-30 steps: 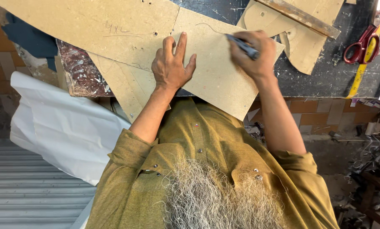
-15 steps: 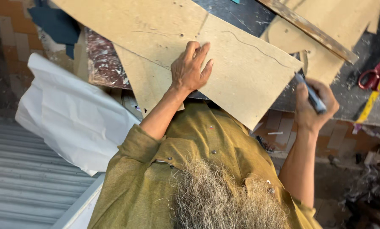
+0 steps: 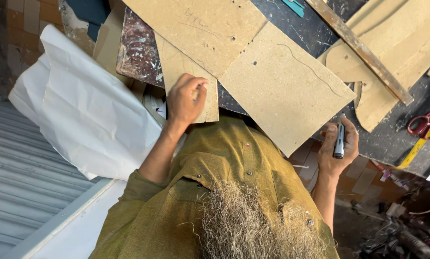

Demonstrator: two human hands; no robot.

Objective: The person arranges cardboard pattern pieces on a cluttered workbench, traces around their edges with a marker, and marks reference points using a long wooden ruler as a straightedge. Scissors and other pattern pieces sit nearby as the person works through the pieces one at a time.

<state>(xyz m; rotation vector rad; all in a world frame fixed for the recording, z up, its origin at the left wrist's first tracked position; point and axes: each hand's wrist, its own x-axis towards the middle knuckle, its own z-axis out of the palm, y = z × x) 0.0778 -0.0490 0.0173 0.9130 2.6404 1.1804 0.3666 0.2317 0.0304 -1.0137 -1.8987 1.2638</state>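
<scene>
My left hand [image 3: 185, 99] is curled on the lower edge of a narrow tan cardboard piece [image 3: 183, 64] that sticks out from under larger sheets. A big square cardboard sheet [image 3: 284, 86] with a drawn curved line lies to its right, overhanging the dark worktable [image 3: 301, 29]. My right hand [image 3: 339, 149] is off the sheet, below its right corner, and holds a dark marker [image 3: 339, 140] upright in its fingers. My olive shirt and beard fill the bottom of the view.
A large white paper sheet [image 3: 90, 110] hangs at the left. A wooden strip [image 3: 361, 50] lies across cut cardboard shapes [image 3: 402, 38] at the upper right. Red-handled scissors [image 3: 423, 122] and a yellow tape measure [image 3: 416, 148] sit at the right edge.
My right hand pulled the marker off the sheet, down and to the right. My left hand slid left from flat on the big sheet and curled onto the narrow piece.
</scene>
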